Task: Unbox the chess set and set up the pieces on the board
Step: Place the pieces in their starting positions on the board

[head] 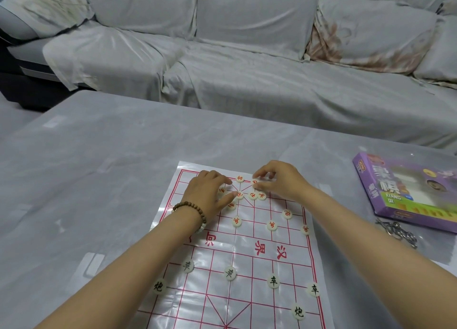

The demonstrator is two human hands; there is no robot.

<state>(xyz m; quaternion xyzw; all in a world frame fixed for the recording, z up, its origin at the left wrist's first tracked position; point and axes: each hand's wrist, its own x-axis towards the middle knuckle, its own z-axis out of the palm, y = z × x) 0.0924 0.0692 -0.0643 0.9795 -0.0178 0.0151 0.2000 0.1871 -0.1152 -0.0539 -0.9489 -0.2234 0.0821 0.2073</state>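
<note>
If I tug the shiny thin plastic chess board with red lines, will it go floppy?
Probably floppy: the shiny thin plastic chess board shows fold creases and ripples. It likely weighs little and may slide on the smooth grey table cover. The small round white pieces would probably shift.

Left hand (207,192) partly covers red pieces (231,206); board (247,292) cropped below.

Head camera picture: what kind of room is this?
Most likely a living room at home: a long covered sofa, a table in front of it, and a chess board with its box on that table.
</note>
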